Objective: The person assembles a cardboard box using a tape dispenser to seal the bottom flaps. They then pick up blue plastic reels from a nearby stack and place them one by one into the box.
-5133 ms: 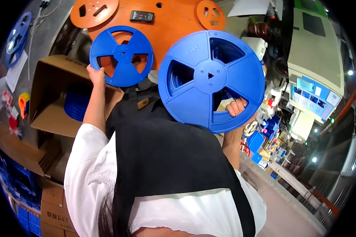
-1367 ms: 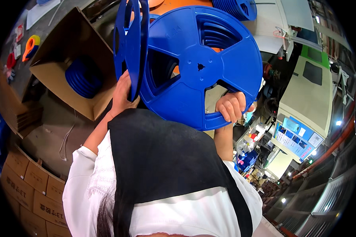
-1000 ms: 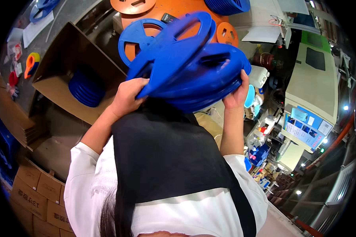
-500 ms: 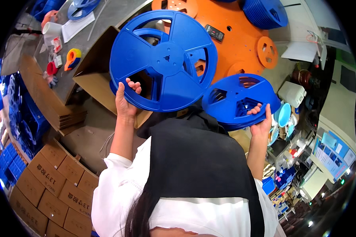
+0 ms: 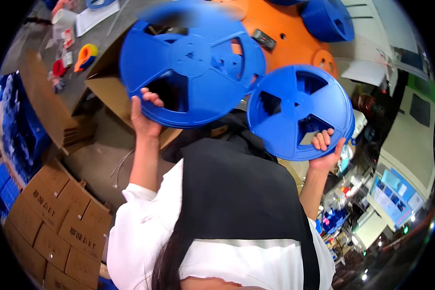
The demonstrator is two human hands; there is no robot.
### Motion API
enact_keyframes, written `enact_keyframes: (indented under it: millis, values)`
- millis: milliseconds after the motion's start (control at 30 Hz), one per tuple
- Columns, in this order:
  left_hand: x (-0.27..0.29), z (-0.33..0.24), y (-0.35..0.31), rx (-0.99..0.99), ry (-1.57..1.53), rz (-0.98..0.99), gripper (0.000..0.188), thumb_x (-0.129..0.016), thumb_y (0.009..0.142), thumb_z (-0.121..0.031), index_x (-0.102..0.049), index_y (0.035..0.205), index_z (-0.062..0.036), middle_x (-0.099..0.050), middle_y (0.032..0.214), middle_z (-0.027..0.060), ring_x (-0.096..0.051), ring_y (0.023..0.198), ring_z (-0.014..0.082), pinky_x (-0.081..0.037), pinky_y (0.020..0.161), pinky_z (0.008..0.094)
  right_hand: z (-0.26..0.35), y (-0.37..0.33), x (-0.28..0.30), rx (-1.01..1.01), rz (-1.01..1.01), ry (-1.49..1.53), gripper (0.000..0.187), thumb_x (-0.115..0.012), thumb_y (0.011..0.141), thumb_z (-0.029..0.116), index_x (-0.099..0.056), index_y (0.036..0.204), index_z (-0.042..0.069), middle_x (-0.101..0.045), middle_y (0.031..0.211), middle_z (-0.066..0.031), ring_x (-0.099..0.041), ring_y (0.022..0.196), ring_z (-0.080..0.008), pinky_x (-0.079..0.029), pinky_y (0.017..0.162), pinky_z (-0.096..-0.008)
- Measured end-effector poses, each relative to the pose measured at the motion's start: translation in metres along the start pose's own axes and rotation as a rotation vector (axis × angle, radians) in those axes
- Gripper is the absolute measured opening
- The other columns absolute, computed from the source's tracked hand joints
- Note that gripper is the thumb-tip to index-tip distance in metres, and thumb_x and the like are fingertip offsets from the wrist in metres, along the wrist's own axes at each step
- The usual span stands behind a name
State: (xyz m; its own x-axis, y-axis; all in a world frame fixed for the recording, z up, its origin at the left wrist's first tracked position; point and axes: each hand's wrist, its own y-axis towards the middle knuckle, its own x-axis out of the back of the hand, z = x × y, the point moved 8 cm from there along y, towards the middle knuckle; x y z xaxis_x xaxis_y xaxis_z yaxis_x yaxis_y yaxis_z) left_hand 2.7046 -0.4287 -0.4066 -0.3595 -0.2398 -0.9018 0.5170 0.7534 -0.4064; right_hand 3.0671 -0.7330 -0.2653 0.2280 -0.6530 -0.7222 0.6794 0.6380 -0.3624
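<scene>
Two sets of round blue reel discs are up in front of me. My left hand [image 5: 147, 113] is closed on the lower rim of the left blue reel disc [image 5: 191, 55], fingers hooked through a cut-out window. Other blue parts show behind it through its openings. My right hand [image 5: 327, 151] grips the right blue reel discs [image 5: 285, 113] the same way, at their lower right. Layered edges there suggest more than one disc. The two sets overlap or nearly meet in the middle. A blurred blue disc [image 5: 191, 13] covers the left disc's top edge.
Beyond the discs lies an orange round table [image 5: 285, 21] with a black handheld device [image 5: 264, 39] and a blue disc stack [image 5: 327, 21]. An open carton [image 5: 108, 89] stands behind my left hand. Stacked cartons [image 5: 63, 217] fill the lower left. A tape dispenser [image 5: 86, 57] lies on the grey bench.
The left disc has shifted left and slightly up. My right hand has tipped its discs to face me more and raised their far edge. A blurred blue disc now shows at the top.
</scene>
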Motion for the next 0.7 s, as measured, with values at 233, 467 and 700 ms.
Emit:
enact_keyframes:
  millis: [233, 467, 700]
  values:
    - [-0.030, 0.017, 0.000, 0.125, 0.174, 0.197, 0.034, -0.064, 0.088, -0.018, -0.049, 0.113, -0.0006, -0.044, 0.072, -0.0012, -0.042, 0.062, 0.0093, -0.035, 0.061, 0.0230, 0.017, -0.013, -0.028, 0.085, 0.253, 0.061, 0.039, -0.064, 0.087, 0.039, -0.047, 0.092, 0.005, -0.040, 0.059, 0.0023, -0.039, 0.048, -0.0074, -0.033, 0.050, -0.0241]
    - [-0.015, 0.022, -0.012, 0.083, 0.589, 0.005, 0.018, -0.063, 0.086, -0.010, -0.049, 0.096, -0.0077, -0.043, 0.069, -0.0025, -0.042, 0.059, 0.0080, -0.034, 0.058, 0.0225, 0.016, -0.023, -0.050, 0.075, 0.449, 0.257, 0.037, -0.064, 0.086, 0.041, -0.049, 0.085, 0.007, -0.043, 0.053, 0.0033, -0.039, 0.042, -0.0055, -0.032, 0.045, -0.0224]
    - [-0.017, 0.035, -0.018, 0.054, 0.618, 0.001, 0.013, -0.061, 0.087, -0.008, -0.048, 0.086, -0.0097, -0.043, 0.067, -0.0027, -0.042, 0.058, 0.0085, -0.035, 0.057, 0.0233, 0.012, -0.022, -0.066, 0.002, 0.516, 0.249, 0.040, -0.063, 0.087, 0.044, -0.050, 0.088, 0.006, -0.044, 0.056, 0.0024, -0.040, 0.044, -0.0059, -0.033, 0.045, -0.0227]
